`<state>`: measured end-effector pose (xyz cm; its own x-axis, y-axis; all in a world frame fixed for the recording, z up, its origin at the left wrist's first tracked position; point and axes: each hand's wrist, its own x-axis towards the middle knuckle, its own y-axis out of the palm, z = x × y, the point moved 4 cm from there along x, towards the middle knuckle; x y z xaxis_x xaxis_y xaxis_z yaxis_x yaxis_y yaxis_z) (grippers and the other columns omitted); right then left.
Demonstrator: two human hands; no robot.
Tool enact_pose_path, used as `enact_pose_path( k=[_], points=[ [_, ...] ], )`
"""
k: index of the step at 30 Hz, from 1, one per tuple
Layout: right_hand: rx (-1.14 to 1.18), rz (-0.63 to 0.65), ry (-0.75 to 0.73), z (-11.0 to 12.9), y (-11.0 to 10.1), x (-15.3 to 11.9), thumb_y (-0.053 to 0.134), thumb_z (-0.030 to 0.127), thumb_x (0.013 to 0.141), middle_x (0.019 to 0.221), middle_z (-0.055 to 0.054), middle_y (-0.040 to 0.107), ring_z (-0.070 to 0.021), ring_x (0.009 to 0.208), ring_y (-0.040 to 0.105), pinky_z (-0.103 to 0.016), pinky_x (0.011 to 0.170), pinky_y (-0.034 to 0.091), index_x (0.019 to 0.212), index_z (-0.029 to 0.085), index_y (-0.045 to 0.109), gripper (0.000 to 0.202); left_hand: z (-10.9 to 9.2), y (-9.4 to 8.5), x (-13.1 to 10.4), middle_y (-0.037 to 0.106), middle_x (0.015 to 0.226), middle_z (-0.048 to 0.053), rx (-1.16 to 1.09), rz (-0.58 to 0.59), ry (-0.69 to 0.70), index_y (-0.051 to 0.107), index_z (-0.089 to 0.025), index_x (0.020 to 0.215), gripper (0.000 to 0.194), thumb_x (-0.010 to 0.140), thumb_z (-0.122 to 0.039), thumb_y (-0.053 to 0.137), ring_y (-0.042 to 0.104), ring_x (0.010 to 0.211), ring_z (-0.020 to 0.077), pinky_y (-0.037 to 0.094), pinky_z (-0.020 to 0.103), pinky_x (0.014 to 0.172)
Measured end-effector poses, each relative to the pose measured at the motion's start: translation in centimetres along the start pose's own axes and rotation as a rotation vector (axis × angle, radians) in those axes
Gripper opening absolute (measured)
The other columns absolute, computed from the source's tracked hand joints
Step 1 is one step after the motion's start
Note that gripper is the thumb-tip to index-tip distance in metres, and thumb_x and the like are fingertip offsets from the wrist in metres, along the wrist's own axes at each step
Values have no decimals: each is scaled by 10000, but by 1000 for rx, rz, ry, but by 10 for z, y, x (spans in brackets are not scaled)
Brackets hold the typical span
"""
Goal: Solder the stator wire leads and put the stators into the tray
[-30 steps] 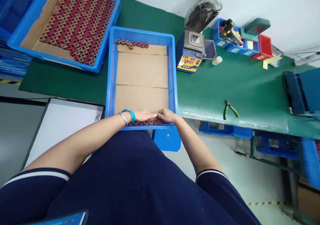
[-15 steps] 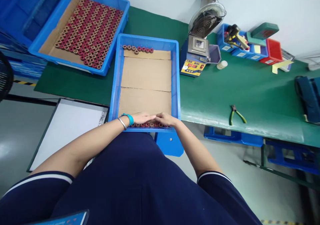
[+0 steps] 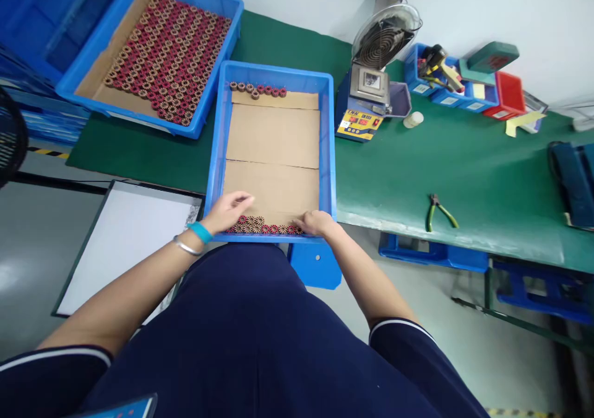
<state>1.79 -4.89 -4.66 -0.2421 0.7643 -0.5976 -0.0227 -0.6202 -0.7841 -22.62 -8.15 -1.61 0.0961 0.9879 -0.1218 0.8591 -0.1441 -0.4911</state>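
Observation:
Before me is a blue tray lined with cardboard. Small round copper-and-red wound cores line its near edge, two deep toward the left. My left hand hovers over the near left corner beside these cores, fingers extended and thumb apart, with nothing visible in it. At the right end of the near row, my right hand has its fingers bent together against the cores. Whatever lies between those fingertips is hidden. Another short line of cores sits along the tray's far edge.
A second blue tray, full of similar cores, stands at the back left. Right of my tray are a soldering pot with a fume hood, a white jar and green-handled cutters. Small bins line the wall.
My left hand has moved left, away from my right hand, uncovering cores along the near edge. My right hand has shifted slightly right.

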Motion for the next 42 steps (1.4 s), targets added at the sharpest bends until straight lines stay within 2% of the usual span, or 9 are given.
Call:
enact_pose_path(
  k=[5, 7, 9, 13, 18, 23, 28, 32, 42],
  points=[
    [39, -157, -6, -4, -12, -13, 357, 376, 959, 1063, -188, 672, -274, 1017, 621, -336, 816, 432, 1014, 119, 649, 393, 27, -56, -59, 670, 896, 87, -251, -534, -131, 607, -155, 858, 453, 735, -589, 554, 629, 819, 189, 509, 314, 775],
    [114, -231, -53, -6, -11, -21, 356, 307, 959, 1070, -140, 674, -222, 1001, 622, -292, 825, 431, 1038, 141, 629, 328, 45, -61, -84, 666, 849, 64, -349, -665, -237, 615, -165, 814, 411, 678, -553, 626, 625, 766, 172, 507, 288, 715],
    [244, -286, -93, -10, -6, -26, 390, 264, 941, 1041, -122, 680, -195, 942, 632, -267, 811, 440, 1023, 142, 628, 280, 61, -58, -102, 660, 839, 56, -381, -695, -333, 609, -167, 802, 417, 646, -553, 638, 617, 739, 159, 498, 270, 670],
    [414, -257, -124, -11, 10, -25, 453, 236, 903, 948, -116, 696, -197, 849, 648, -282, 777, 467, 964, 141, 647, 225, 85, -42, -120, 659, 858, 73, -435, -642, -492, 601, -157, 810, 502, 584, -603, 646, 616, 721, 163, 488, 258, 604],
    [444, -258, -189, 5, 2, 4, 511, 233, 876, 1022, -118, 692, -187, 918, 649, -280, 831, 476, 982, 144, 649, 196, 84, -25, -115, 671, 781, 73, -446, -409, -548, 635, -151, 797, 597, 503, -667, 693, 643, 741, 224, 500, 290, 584],
    [482, -196, -254, 39, -5, 39, 550, 219, 837, 843, -88, 705, -159, 750, 636, -260, 696, 481, 871, 116, 662, 156, 72, -24, -111, 670, 746, 47, -399, -244, -512, 644, -167, 743, 543, 510, -654, 703, 642, 779, 228, 510, 314, 723],
    [544, -180, -341, 74, -8, 62, 577, 221, 812, 818, -63, 698, -129, 715, 620, -233, 677, 474, 856, 118, 656, 137, 81, -29, -122, 681, 785, 57, -347, -205, -560, 647, -179, 805, 578, 534, -690, 644, 643, 809, 251, 503, 335, 709],
    [607, -308, -298, 89, -34, 92, 540, 223, 832, 956, -109, 692, -151, 824, 640, -273, 776, 494, 1000, 107, 629, 223, 93, -36, -131, 686, 813, 67, -329, -209, -608, 638, -183, 828, 616, 531, -722, 615, 648, 833, 261, 506, 336, 699],
    [644, -594, -104, 117, -142, 196, 533, 182, 803, 1157, -168, 599, -190, 1037, 593, -301, 968, 437, 1252, 60, 517, 466, 112, -56, -157, 693, 849, 97, -316, -260, -741, 630, -176, 856, 689, 502, -766, 600, 651, 878, 291, 525, 363, 790]
  ],
)
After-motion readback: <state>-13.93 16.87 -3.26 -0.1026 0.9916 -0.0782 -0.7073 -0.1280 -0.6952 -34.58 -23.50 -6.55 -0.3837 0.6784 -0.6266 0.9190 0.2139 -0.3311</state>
